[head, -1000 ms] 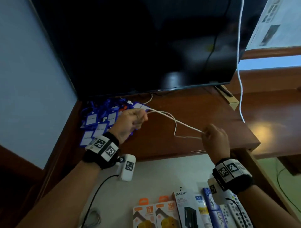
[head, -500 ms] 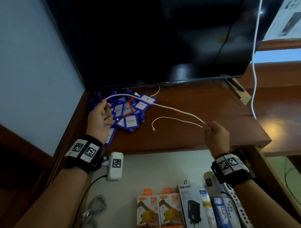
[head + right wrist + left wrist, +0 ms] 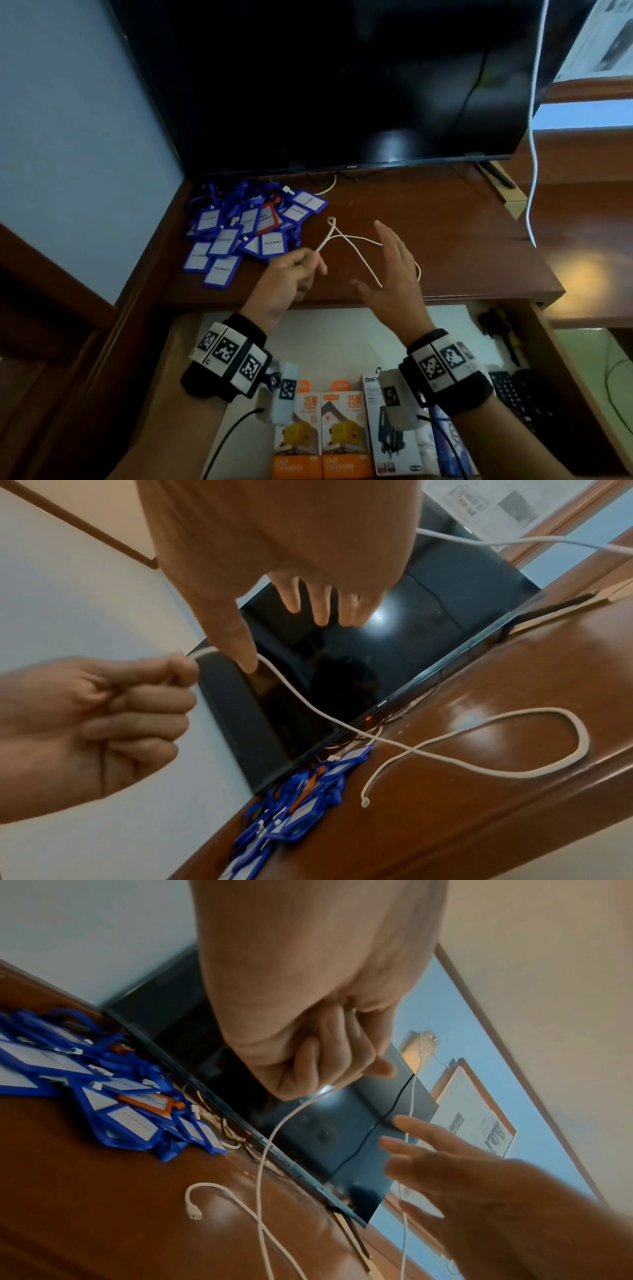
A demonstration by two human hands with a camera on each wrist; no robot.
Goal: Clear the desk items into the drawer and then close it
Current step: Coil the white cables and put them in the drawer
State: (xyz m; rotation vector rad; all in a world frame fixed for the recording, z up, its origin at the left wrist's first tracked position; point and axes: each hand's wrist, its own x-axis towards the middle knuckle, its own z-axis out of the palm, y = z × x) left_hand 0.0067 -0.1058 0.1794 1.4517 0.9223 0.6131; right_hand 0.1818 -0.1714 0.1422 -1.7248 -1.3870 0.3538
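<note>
Left hand (image 3: 291,277) mid-frame, fingers (image 3: 329,1053) curled tight, pinching one end of the white cable (image 3: 346,246). Cable loops across the table (image 3: 445,240), free plug end lying on the wood. Right hand (image 3: 394,274) beside it, fingers (image 3: 318,601) spread wide, holding nothing. Blue badge holders (image 3: 246,233) piled upper left; drawer (image 3: 561,377) open along the bottom.

One white cable (image 3: 346,240) is seen at the middle of the frame, and two hands are counted, the left hand (image 3: 287,277) and the right hand (image 3: 394,274). One heap of blue badge holders (image 3: 239,236), too overlapped to be counted exactly, is seen left of centre, with a single orange one (image 3: 267,219) among them. In the drawer (image 3: 561,363) along the lower edge, two orange charger boxes (image 3: 322,435) and one white charger box (image 3: 387,431) are counted.
</note>
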